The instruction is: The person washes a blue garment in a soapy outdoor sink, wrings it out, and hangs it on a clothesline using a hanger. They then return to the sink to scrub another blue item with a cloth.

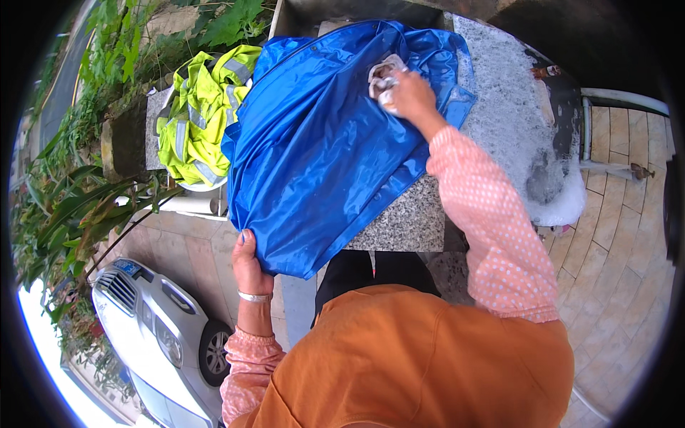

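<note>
A wet blue waterproof garment or sheet [321,144] with snap fasteners lies spread in folds over a speckled granite slab [406,219]. My left hand [250,262], with a silver bracelet at its wrist, grips the near left corner of the blue material, which hangs past the slab's edge. Toward the far right, my right hand [415,99] holds a bunched, soiled pale cloth [386,80] against the wet blue surface. Part of that cloth is hidden under my fingers.
Hi-vis yellow clothing with reflective strips [200,117] fills a white basin [206,186] at left. Foamy water [503,101] covers the surface at right, near a tap [639,171]. Leafy plants [80,203] and a parked white car [160,326] are on the left.
</note>
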### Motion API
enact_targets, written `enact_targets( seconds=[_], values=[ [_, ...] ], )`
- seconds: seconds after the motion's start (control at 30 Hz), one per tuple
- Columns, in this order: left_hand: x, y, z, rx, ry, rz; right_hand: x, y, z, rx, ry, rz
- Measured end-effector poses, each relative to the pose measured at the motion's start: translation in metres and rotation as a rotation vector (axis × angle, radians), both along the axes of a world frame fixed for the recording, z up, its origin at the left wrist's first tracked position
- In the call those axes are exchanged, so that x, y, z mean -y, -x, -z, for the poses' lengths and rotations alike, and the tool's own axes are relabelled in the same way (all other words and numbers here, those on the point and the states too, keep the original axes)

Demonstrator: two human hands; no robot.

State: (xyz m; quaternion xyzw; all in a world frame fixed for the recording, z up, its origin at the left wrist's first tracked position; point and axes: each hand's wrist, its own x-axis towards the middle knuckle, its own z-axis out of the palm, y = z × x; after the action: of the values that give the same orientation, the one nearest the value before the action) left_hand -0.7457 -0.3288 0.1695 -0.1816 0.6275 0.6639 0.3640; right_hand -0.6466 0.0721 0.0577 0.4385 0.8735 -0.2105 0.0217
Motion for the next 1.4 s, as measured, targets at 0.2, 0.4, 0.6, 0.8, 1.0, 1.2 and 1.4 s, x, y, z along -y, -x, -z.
enact_targets(
  seconds=[0.2, 0.4, 0.6, 0.8, 1.0, 1.2, 1.4],
  values=[
    [0.008, 0.01, -0.02, -0.085, -0.084, 0.057, 0.157, -0.069, -0.051, -0.546, -0.135, -0.53],
    [0.012, 0.02, -0.01, -0.148, 0.016, 0.032, 0.005, -0.018, 0.031, -0.075, -0.258, -0.028],
    [0.012, 0.013, -0.002, -0.224, 0.311, 0.361, 0.04, -0.019, -0.008, -0.327, 0.14, -0.048],
    [0.016, 0.04, -0.014, -0.365, 0.187, 0.218, 0.134, -0.069, -0.043, -0.375, -0.099, -0.412],
    [0.029, 0.061, -0.004, -0.355, 0.115, 0.151, 0.029, -0.052, 0.016, -0.13, -0.261, 0.033],
    [0.042, 0.05, -0.011, -0.344, 0.09, 0.095, 0.165, -0.07, -0.058, -0.491, -0.113, -0.515],
    [0.053, 0.062, -0.007, -0.384, 0.14, 0.132, 0.037, -0.061, 0.019, -0.21, -0.305, -0.107]
  ],
)
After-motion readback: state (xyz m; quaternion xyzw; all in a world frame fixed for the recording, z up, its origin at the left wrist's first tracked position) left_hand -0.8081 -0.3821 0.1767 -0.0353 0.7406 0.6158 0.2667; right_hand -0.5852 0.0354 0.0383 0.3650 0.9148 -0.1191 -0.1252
